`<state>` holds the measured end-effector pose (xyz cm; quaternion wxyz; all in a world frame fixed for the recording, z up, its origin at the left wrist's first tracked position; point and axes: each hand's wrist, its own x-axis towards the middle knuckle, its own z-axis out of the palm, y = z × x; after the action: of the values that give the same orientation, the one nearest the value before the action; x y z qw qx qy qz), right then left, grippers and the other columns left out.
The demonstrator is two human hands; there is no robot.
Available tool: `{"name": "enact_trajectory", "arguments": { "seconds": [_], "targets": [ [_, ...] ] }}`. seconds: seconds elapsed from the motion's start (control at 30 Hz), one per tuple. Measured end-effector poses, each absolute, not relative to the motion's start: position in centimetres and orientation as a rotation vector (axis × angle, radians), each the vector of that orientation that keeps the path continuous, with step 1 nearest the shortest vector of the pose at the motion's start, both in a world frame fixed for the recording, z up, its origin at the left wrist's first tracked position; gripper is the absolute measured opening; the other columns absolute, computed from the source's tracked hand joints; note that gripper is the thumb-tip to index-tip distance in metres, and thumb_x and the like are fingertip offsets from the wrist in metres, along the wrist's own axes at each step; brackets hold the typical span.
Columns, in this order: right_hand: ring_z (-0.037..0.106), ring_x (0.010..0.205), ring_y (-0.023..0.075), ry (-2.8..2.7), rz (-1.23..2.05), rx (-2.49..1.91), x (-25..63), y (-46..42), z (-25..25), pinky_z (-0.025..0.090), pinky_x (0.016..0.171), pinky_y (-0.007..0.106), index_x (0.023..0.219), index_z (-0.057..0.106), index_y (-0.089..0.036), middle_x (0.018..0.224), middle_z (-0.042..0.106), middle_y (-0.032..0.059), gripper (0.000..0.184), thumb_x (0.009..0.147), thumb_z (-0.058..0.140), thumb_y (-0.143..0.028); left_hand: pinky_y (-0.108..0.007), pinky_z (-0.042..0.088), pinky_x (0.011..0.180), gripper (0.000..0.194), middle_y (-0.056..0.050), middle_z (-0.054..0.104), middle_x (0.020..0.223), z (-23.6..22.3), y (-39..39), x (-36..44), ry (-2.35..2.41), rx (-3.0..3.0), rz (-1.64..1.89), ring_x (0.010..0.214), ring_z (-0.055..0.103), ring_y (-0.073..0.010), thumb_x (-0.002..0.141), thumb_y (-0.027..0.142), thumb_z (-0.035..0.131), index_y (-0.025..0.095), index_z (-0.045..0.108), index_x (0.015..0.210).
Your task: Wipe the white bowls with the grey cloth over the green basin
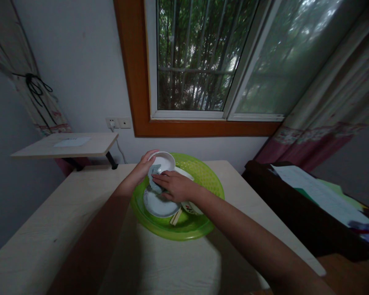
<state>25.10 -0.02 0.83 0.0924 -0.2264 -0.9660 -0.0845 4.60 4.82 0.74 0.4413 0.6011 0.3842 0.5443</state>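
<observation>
Head view: gripped white bowl (166, 160) in left hand (145, 163), held grey cloth (153, 180) against it with right hand (180, 186), centre frame; apparently mid-wipe, couldn't tell finished from unfinished dishes.

No legible text, labels, brands, numbers or signs anywhere in view. White sheet (72, 141) on the small raised shelf (43, 150) at left has faint marks along its top edge, too small to read; the papers (313, 192) on the dark brown furniture (279, 200) at right are too blurred to make out. Small red and dark marks on the pale dish (191, 208) in the green basket (213, 180), can't tell if they're lettering or pattern.
</observation>
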Motion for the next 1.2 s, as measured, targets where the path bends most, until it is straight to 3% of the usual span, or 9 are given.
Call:
{"name": "enact_trajectory", "arguments": {
  "seconds": [0.17, 0.37, 0.57, 0.73, 0.9, 1.0, 1.1, 1.2],
  "targets": [
    [0.058, 0.122, 0.0308, -2.799, -0.353, -0.960, 25.2, 0.3, 1.0, 0.047, 0.100, 0.044, 0.130, 0.072, -0.013, 0.142, 0.068, 0.0155, 0.043, 0.104, 0.059, -0.045, -0.043, 0.048, 0.109, 0.044, -0.011, 0.062, 0.139, 0.5, 5.1, 4.6, 0.941, 1.425, 1.332, 0.133, 0.054, -0.0314, 0.090, 0.045, 0.068, 0.025, 0.069, 0.129],
    [0.055, 0.122, 0.0346, -2.618, -0.637, -1.167, 25.3, 0.5, 1.5, 0.045, 0.096, 0.047, 0.104, 0.079, -0.011, 0.132, 0.069, 0.0204, 0.026, 0.104, 0.055, -0.023, -0.040, 0.052, 0.100, 0.056, -0.012, 0.065, 0.133, 0.0, 5.6, 4.7, 0.907, 1.365, 1.287, 0.118, 0.062, -0.0289, 0.090, 0.050, 0.068, 0.023, 0.063, 0.138],
    [0.054, 0.120, 0.0355, -2.670, -0.626, -1.141, 25.0, 0.5, 0.8, 0.049, 0.090, 0.044, 0.101, 0.079, -0.011, 0.125, 0.070, 0.0207, 0.026, 0.103, 0.056, -0.023, -0.039, 0.052, 0.098, 0.057, -0.012, 0.066, 0.130, -0.5, 5.8, 4.7, 0.905, 1.381, 1.282, 0.115, 0.062, -0.0285, 0.090, 0.053, 0.068, 0.021, 0.062, 0.138],
    [0.058, 0.119, 0.0322, -2.782, -0.510, -0.967, 24.9, 0.7, 0.1, 0.050, 0.100, 0.044, 0.115, 0.076, -0.008, 0.130, 0.070, 0.0199, 0.027, 0.101, 0.058, -0.023, -0.042, 0.050, 0.103, 0.052, -0.011, 0.067, 0.129, -0.7, 6.1, 4.5, 0.939, 1.385, 1.344, 0.121, 0.059, -0.0307, 0.090, 0.052, 0.067, 0.023, 0.064, 0.133],
    [0.053, 0.133, 0.0327, -2.855, -0.216, -0.719, 24.9, 0.4, 0.2, 0.048, 0.108, 0.046, 0.148, 0.055, -0.006, 0.157, 0.054, 0.0195, 0.059, 0.095, 0.063, -0.030, -0.042, 0.047, 0.109, 0.047, -0.012, 0.063, 0.137, -0.5, 5.8, 4.3, 0.983, 1.451, 1.338, 0.128, 0.056, -0.0301, 0.092, 0.049, 0.066, 0.023, 0.065, 0.132],
    [0.049, 0.138, 0.0329, -2.840, -0.121, -0.697, 24.9, 0.3, 0.2, 0.049, 0.108, 0.048, 0.156, 0.048, -0.009, 0.163, 0.047, 0.0187, 0.068, 0.094, 0.065, -0.033, -0.042, 0.043, 0.114, 0.047, -0.012, 0.061, 0.142, -0.2, 5.6, 4.4, 0.994, 1.499, 1.331, 0.131, 0.056, -0.0290, 0.093, 0.050, 0.064, 0.022, 0.065, 0.131],
    [0.052, 0.134, 0.0312, -2.826, -0.141, -0.695, 24.8, 0.5, 0.2, 0.047, 0.111, 0.046, 0.152, 0.053, -0.007, 0.158, 0.054, 0.0183, 0.064, 0.096, 0.066, -0.036, -0.043, 0.044, 0.113, 0.049, -0.013, 0.062, 0.141, 0.0, 5.5, 4.5, 0.994, 1.485, 1.325, 0.131, 0.055, -0.0303, 0.092, 0.052, 0.064, 0.022, 0.065, 0.131],
    [0.058, 0.121, 0.0302, -2.807, -0.238, -0.840, 24.8, 0.8, 0.3, 0.047, 0.109, 0.045, 0.133, 0.069, -0.007, 0.139, 0.070, 0.0164, 0.045, 0.102, 0.061, -0.039, -0.044, 0.047, 0.109, 0.049, -0.013, 0.064, 0.135, 0.0, 5.5, 4.6, 0.984, 1.448, 1.326, 0.130, 0.055, -0.0324, 0.089, 0.051, 0.067, 0.023, 0.066, 0.129]
  ]
}}
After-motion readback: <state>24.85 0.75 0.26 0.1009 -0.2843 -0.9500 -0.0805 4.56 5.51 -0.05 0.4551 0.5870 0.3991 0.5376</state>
